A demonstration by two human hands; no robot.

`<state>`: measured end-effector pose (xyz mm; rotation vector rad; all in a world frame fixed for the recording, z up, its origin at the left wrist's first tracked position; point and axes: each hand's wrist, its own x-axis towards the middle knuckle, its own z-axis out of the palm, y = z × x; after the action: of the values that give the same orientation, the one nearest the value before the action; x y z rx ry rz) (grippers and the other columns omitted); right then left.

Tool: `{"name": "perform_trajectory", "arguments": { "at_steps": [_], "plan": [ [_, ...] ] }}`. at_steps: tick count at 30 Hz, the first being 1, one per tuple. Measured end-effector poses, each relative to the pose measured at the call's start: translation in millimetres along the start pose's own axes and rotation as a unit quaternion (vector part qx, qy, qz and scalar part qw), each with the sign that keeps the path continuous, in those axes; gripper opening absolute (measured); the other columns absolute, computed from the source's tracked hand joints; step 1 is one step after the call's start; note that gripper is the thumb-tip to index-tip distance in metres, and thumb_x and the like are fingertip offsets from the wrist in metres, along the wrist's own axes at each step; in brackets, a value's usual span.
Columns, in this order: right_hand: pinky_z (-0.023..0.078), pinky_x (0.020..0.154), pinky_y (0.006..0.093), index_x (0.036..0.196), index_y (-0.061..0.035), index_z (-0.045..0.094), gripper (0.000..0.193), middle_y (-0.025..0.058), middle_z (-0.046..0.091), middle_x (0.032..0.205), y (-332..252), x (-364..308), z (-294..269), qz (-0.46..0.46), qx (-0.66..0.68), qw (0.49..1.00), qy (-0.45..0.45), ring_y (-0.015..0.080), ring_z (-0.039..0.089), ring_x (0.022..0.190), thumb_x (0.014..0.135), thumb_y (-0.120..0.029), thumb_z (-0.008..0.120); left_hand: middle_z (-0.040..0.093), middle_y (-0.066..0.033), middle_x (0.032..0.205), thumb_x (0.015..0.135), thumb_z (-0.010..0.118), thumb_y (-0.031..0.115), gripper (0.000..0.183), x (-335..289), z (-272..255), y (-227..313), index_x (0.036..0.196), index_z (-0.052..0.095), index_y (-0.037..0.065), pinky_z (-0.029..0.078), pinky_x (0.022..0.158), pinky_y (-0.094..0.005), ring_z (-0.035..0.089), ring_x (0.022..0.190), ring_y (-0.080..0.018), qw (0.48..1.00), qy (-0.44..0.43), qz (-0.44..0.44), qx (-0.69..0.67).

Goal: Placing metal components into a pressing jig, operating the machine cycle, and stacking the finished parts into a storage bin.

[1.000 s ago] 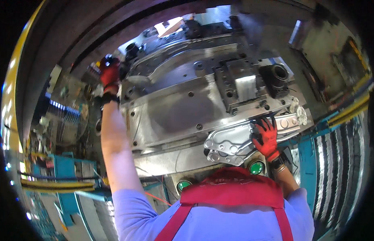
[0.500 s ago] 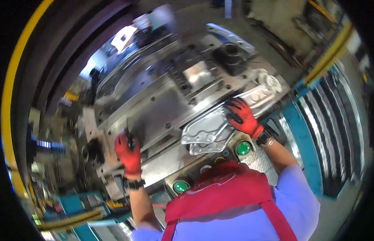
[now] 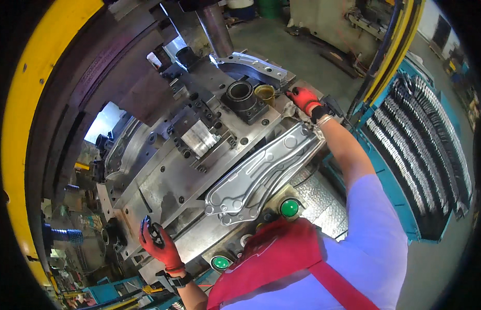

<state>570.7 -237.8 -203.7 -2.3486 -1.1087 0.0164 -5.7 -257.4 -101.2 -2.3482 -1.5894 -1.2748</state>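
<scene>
My left hand (image 3: 160, 244), in a red glove with a dark palm, is over the front left corner of the steel die (image 3: 158, 188). Its fingers are loosely curved and apart, with nothing visible in them. At the far right, my right hand (image 3: 302, 99) has its gloved fingers closed beside a yellowish cup (image 3: 265, 93) and above a crumpled rag (image 3: 289, 109). What it may hold is too small to make out. Stamped silvery metal panels (image 3: 251, 178) lie overlapping along the die's front edge, between my hands and touched by neither.
Two green push buttons (image 3: 289, 207) sit on a control box near my body. A round black guide bushing (image 3: 240, 93) rises from the die; another panel (image 3: 256, 70) lies behind it. A teal bin (image 3: 406, 227) of stacked parts stands right. Yellow press framing (image 3: 18, 155) borders the left.
My right hand has left the stamped panels and reached farther away, to the cup and rag. My left hand stays near the die's left corner, and the view has shifted.
</scene>
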Motion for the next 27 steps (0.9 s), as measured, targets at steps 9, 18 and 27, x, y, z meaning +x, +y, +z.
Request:
{"name": "perform_trajectory", "arguments": {
  "at_steps": [9, 18, 27],
  "plan": [
    [0.046, 0.075, 0.0378, 0.088, -0.0029, 0.063, 0.032, 0.0168, 0.064, 0.084, 2, 30, 18, -0.006, 0.076, 0.997, -0.027, 0.0310, 0.060, 0.082, 0.074, -0.032, 0.058, 0.054, -0.0178, 0.109, 0.073, 0.058, -0.003, 0.036, -51, 20, 11, 0.109, 0.054, -0.001, 0.041, 0.086, -0.0368, 0.049, 0.103, -0.0307, 0.999, 0.017, -0.044, -0.004],
    [0.046, 0.068, 0.0382, 0.082, -0.0062, 0.065, 0.027, 0.0149, 0.063, 0.080, -7, 5, -67, -0.042, 0.089, 0.995, -0.010, 0.0319, 0.059, 0.076, 0.071, -0.031, 0.061, 0.050, -0.0166, 0.113, 0.074, 0.060, 0.001, 0.035, -63, 37, 28, 0.108, 0.055, 0.002, 0.042, 0.082, -0.0346, 0.050, 0.101, -0.0288, 0.995, -0.024, -0.057, -0.072],
    [0.045, 0.062, 0.0257, 0.084, -0.0006, 0.063, 0.013, 0.0072, 0.065, 0.077, 12, -37, -92, 0.045, 0.505, 0.861, 0.034, 0.0127, 0.060, 0.067, 0.079, -0.013, 0.061, 0.053, -0.0156, 0.112, 0.070, 0.061, 0.001, 0.039, -73, 30, 29, 0.109, 0.055, 0.003, 0.038, 0.089, -0.0368, 0.050, 0.104, -0.0304, 0.989, -0.082, -0.037, -0.119]
  ]
}}
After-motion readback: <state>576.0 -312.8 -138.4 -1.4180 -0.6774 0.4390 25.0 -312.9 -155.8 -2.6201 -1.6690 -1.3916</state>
